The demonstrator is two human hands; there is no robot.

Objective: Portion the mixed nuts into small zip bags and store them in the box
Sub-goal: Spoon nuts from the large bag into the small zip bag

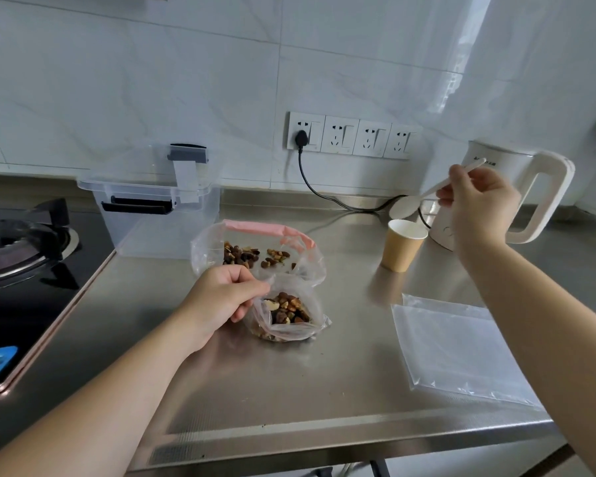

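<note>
A small clear zip bag [310, 330] with mixed nuts [288, 308] inside stands on the steel counter, and my left hand [221, 297] pinches its open rim at the left. Behind it lies a larger clear bag with a pink zip strip [255, 228], holding more nuts [241, 254]. My right hand [475, 197] grips a white plastic spoon [406, 206] above a brown paper cup [401, 244]; the spoon's bowl looks empty. A clear storage box [159, 218] stands open at the back left, its lid tilted up.
A stack of flat empty zip bags [458, 349] lies at the right front. A white electric kettle [516, 197] stands at the back right, its black cord [310, 184] running to the wall sockets. A gas hob [21, 249] borders the counter [289, 380] on the left.
</note>
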